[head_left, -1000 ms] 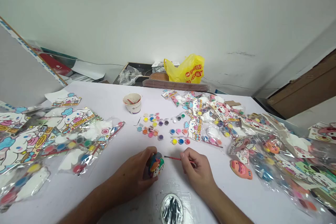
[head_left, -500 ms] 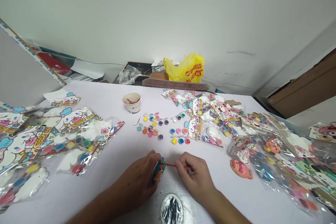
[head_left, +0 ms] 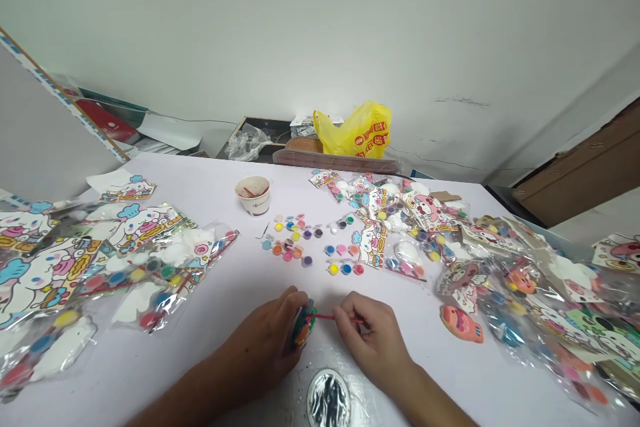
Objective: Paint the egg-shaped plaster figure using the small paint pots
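Painted figure, lower centre of frame, face angled rightward, presumably to meet brush. Left hand: fingers pinching figure. Right hand: fingers pinching brush. Paint pots mid-frame, likely for easy reach.

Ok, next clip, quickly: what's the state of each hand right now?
Left hand: closed, holding a painted figure.
Right hand: closed, holding a red paintbrush, its tip end at the figure.
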### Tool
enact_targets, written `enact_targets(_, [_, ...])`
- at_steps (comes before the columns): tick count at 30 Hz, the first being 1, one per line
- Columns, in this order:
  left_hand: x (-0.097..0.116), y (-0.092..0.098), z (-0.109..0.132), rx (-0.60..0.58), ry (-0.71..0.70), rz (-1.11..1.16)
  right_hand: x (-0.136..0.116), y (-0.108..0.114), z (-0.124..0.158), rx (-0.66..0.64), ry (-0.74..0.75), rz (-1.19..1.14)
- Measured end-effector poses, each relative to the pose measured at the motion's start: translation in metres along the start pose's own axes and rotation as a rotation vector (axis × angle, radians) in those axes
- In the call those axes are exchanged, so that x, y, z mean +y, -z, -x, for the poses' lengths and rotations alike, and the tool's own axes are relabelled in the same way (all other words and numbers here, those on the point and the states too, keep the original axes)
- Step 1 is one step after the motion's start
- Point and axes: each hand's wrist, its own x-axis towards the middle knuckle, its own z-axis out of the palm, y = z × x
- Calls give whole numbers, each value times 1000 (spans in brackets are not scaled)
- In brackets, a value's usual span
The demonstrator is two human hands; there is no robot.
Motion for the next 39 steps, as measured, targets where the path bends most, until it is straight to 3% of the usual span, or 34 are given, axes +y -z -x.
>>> enact_targets(12, [-4,-7,2,17,0,-48,-6,-3,0,14,114,34])
enact_targets(23, [-2,-5,1,38,12,-75,-6,-2,1,25,2,32])
enact_targets(27, [-5,-7,2,44,41,-69,-7,-3,1,-3,66,19])
enact_targets(39, [-7,-8,2,13,71,-79,-7,-3,1,42,65,65])
